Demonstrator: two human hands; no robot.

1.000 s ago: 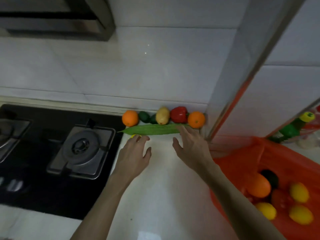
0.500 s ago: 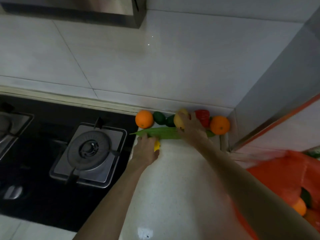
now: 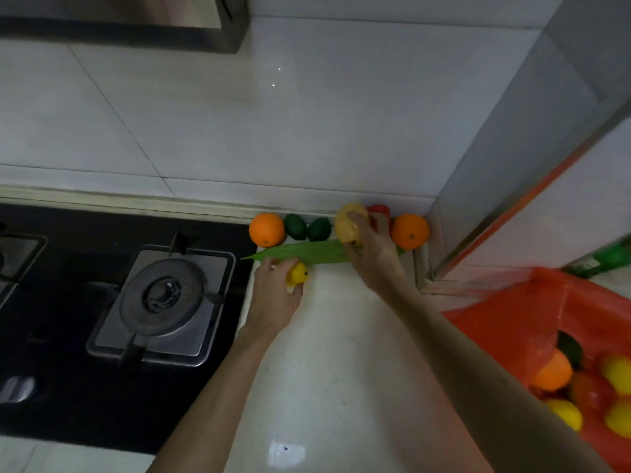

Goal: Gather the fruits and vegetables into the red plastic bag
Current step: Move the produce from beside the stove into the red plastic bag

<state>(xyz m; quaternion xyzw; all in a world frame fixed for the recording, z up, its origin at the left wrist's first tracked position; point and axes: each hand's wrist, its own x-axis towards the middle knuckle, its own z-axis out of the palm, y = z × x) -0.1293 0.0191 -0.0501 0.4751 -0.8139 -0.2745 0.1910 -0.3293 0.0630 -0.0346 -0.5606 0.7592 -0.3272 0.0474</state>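
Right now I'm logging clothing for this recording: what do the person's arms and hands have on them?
Nothing that shows. The left hand and right hand are bare: no gloves, rings, watch or bands visible. Both forearms are uncovered, with no sleeve reaching into the picture.

White tiled wall (image 3: pixel 307 114), black hob (image 3: pixel 102 336), pale counter (image 3: pixel 324 387)

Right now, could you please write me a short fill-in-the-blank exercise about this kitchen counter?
1. The left hand grips a small ____ lemon.
2. The right hand closes on the ____.
3. The long green vegetable lies in front of two dark green ____.
4. The red plastic bag sits on the person's ____ side.

Missing words: yellow; potato; avocados; right
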